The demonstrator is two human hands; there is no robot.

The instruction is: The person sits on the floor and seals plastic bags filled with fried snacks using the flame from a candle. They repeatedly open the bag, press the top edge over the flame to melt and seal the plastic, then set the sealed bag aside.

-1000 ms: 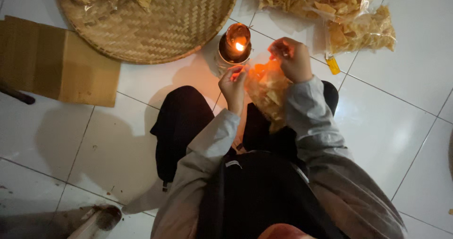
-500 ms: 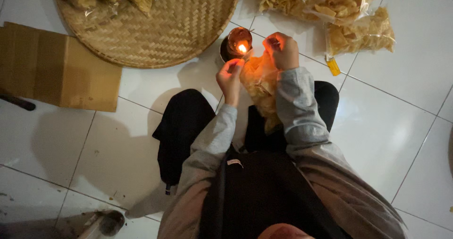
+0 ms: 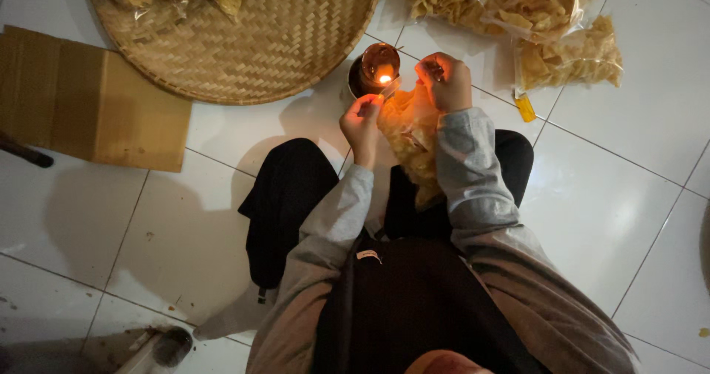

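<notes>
Item: chip bag point(image 3: 411, 134), just beside the lamp point(image 3: 376, 71), mouth at its flame. We judge it light, crinkly, contents brittle. Our left hand point(image 3: 361, 119) and right hand point(image 3: 446, 82) pinch its top edge; grip there.

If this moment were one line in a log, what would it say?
left hand: pinches bag edge | right hand: grips bag top | chip bag: held by lit flame | woven tray: beside, on floor
</notes>
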